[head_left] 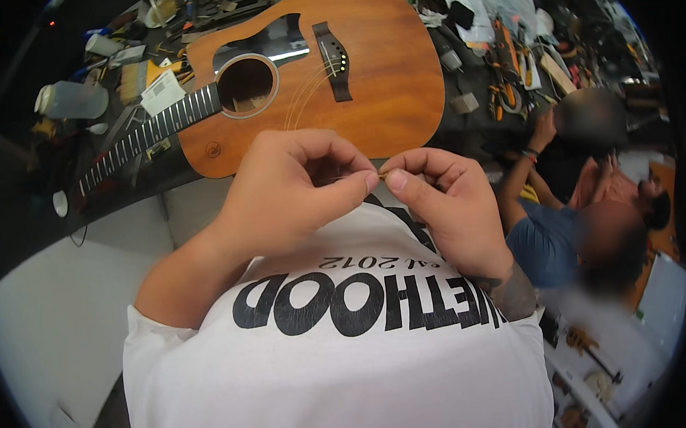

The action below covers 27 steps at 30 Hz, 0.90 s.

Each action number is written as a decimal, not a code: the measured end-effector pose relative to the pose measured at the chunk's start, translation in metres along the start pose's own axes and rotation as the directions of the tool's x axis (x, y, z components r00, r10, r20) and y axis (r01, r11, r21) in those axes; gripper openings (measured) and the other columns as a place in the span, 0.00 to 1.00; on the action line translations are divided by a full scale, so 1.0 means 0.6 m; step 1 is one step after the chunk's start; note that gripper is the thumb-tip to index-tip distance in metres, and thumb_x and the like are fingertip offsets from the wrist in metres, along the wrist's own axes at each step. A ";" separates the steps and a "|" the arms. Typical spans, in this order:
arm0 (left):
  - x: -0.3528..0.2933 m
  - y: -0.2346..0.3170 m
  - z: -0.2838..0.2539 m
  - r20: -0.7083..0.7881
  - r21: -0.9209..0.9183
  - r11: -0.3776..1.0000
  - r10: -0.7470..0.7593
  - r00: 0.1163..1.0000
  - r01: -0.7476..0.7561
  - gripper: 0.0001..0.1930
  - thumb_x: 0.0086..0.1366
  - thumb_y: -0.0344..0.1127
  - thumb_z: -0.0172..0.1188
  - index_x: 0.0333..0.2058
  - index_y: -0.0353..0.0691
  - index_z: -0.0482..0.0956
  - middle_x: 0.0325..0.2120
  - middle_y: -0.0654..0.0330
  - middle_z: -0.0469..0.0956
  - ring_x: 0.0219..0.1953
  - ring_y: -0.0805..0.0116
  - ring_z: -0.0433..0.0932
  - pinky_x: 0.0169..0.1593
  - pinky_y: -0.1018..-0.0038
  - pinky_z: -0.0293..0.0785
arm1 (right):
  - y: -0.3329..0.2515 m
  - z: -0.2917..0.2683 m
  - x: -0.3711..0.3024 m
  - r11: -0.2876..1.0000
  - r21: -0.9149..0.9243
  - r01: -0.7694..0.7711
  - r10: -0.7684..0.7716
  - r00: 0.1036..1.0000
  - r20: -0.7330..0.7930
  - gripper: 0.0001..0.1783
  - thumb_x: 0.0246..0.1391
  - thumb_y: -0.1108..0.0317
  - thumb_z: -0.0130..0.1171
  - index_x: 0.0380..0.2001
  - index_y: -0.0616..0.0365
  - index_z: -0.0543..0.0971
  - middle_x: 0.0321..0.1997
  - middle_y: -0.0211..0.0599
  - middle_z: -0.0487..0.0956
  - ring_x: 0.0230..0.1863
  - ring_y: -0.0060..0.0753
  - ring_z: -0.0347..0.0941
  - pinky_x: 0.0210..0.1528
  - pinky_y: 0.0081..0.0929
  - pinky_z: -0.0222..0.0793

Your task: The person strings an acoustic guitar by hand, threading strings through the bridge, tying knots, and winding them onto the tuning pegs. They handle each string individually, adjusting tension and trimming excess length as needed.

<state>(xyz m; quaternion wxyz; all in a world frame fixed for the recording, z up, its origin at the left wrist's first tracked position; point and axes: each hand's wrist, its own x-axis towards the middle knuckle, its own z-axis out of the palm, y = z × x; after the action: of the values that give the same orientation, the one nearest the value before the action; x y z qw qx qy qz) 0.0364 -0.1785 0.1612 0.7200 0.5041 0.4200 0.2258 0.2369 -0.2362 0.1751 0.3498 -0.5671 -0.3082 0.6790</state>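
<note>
Just in front of my shirt, my left hand (303,181) and my right hand (445,194) meet fingertip to fingertip. Each pinches thumb against forefinger on a thin, brass-coloured guitar string (380,177), of which only a tiny bit shows between them. Beyond the hands an acoustic guitar (394,59) lies face up on the bench, its neck (152,128) pointing left. Several loose strings (295,99) curve from its bridge (340,85) towards me and pass out of sight behind my left hand. Pale pins sit in the bridge.
A translucent jar (74,100), a brush (131,82) and assorted tools crowd the bench left of the guitar. Orange-handled pliers (508,96), cutters and plastic bags (506,8) lie to its right. At the right, other people sit close by, one in a blue shirt (543,240).
</note>
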 end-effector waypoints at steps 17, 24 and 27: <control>-0.012 -0.012 0.068 -0.294 0.030 0.999 0.049 0.954 -0.042 0.03 0.58 0.24 0.66 0.30 0.33 0.82 0.28 0.65 0.78 0.30 0.83 0.74 0.34 0.84 0.70 | -0.007 -0.063 0.044 0.955 -0.246 0.167 -0.100 0.959 0.264 0.11 0.60 0.67 0.61 0.39 0.65 0.79 0.28 0.18 0.73 0.27 0.07 0.58 0.31 0.09 0.57; -0.034 -0.025 0.025 -0.263 0.052 0.994 0.107 0.959 -0.097 0.04 0.58 0.24 0.67 0.33 0.32 0.82 0.29 0.64 0.79 0.31 0.81 0.75 0.36 0.83 0.71 | -0.005 -0.016 0.056 0.954 -0.202 0.222 -0.150 0.935 0.323 0.08 0.61 0.71 0.60 0.39 0.66 0.79 0.31 0.21 0.75 0.31 0.08 0.63 0.35 0.10 0.62; -0.042 -0.031 0.009 -0.249 0.092 0.989 0.136 0.959 -0.117 0.06 0.59 0.25 0.67 0.36 0.31 0.83 0.32 0.61 0.81 0.33 0.78 0.77 0.38 0.81 0.73 | 0.002 -0.002 0.061 0.958 -0.176 0.225 -0.162 0.935 0.316 0.07 0.61 0.72 0.59 0.39 0.66 0.78 0.32 0.22 0.76 0.33 0.08 0.67 0.38 0.10 0.64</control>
<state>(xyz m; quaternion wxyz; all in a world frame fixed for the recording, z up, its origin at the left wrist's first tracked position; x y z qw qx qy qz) 0.0255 -0.2079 0.1545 0.6244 0.5240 0.4841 0.3180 0.2337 -0.2067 0.1535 0.3029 -0.4584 -0.4818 0.6826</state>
